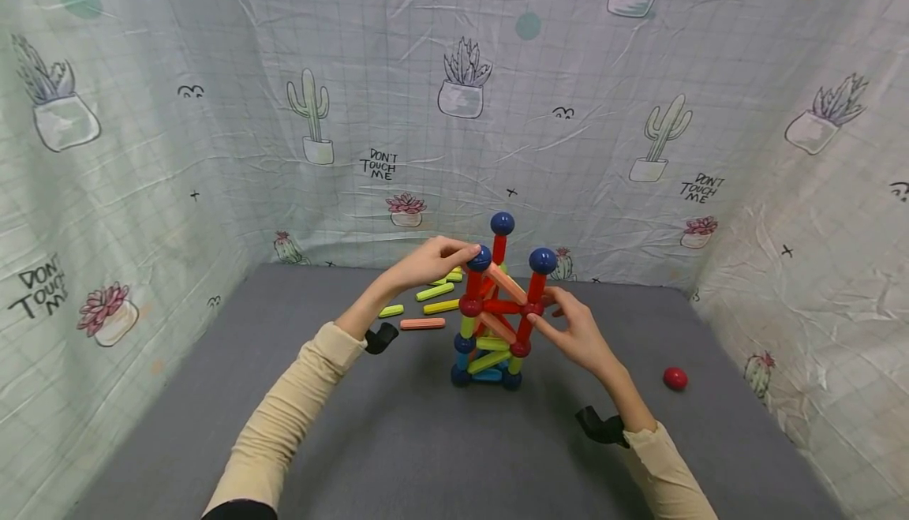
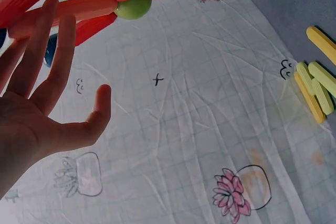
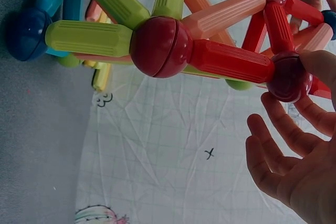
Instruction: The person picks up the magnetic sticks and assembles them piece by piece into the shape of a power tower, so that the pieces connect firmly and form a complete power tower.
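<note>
A tower of magnetic rods and balls point(image 1: 503, 307) stands on the grey table, blue and green low down, red and orange higher up. At its upper left, the left hand point(image 1: 433, 260) holds a blue ball point(image 1: 479, 258) with thumb and finger. Its other fingers spread beside an orange rod point(image 2: 79, 9) in the left wrist view. On the tower's right side, the right hand point(image 1: 578, 331) pinches a red ball point(image 3: 290, 77) between thumb and fingertips. Two more blue balls, the rear one point(image 1: 503, 223) and the right one point(image 1: 543, 260), top the upright red rods.
Behind and left of the tower lie several loose rods, among them a yellow rod point(image 1: 442, 307) and an orange rod point(image 1: 422, 323). A loose red ball point(image 1: 675, 379) sits to the right on the table point(image 1: 398, 441). A cactus-print curtain point(image 1: 398, 54) surrounds the table's back and sides.
</note>
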`<state>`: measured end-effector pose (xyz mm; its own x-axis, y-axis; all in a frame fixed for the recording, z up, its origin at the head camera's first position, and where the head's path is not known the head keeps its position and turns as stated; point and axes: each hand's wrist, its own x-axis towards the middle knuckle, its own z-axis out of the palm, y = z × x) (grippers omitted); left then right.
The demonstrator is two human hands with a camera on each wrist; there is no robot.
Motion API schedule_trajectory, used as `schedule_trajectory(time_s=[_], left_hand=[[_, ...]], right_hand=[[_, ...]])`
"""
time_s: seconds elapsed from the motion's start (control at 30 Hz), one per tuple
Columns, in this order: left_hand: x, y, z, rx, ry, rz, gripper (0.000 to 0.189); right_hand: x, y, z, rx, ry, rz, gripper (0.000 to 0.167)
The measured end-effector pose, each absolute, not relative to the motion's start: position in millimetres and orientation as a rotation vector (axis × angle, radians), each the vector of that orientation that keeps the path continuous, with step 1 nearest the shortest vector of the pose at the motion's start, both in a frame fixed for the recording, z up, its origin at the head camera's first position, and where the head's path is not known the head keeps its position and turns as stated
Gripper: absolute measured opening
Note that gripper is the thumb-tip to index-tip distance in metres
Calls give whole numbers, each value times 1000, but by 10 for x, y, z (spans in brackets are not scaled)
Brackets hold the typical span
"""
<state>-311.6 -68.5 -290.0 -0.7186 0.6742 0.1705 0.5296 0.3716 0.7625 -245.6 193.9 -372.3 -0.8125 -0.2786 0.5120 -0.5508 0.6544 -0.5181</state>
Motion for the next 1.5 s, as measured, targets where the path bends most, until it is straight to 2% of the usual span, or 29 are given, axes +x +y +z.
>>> schedule_trajectory(time_s=[0.23,0.43,0.63,0.77,1.07,1.3,1.5], left_hand=[[-3115,-680,-2908,1139,2403,1313,44],[-3043,-732,-3089,1141,2450,1455,56],[-2864,-735,-3508,1250,2842,1259,43],[-2825,-664,-3638,1306,2978,1187,39],[-3211,-706,-3577,1114,2758,1207,43],[-3554,-537,-3632,1024,2557,1337,38],[-3590,-636,-3767,1030,2611,1347,35]], right_hand=[[-2453,1949,-3723,657,-2485,957,38],[-2453,1977,-3743,667,-2498,967,41],[-2429,2012,-3788,699,-2491,999,44],[-2419,2024,-3829,672,-2462,1034,42],[-2166,1773,-3848,744,-2314,912,42],[-1966,1400,-3837,705,-2383,730,53],[-2020,1533,-3844,696,-2236,538,45]])
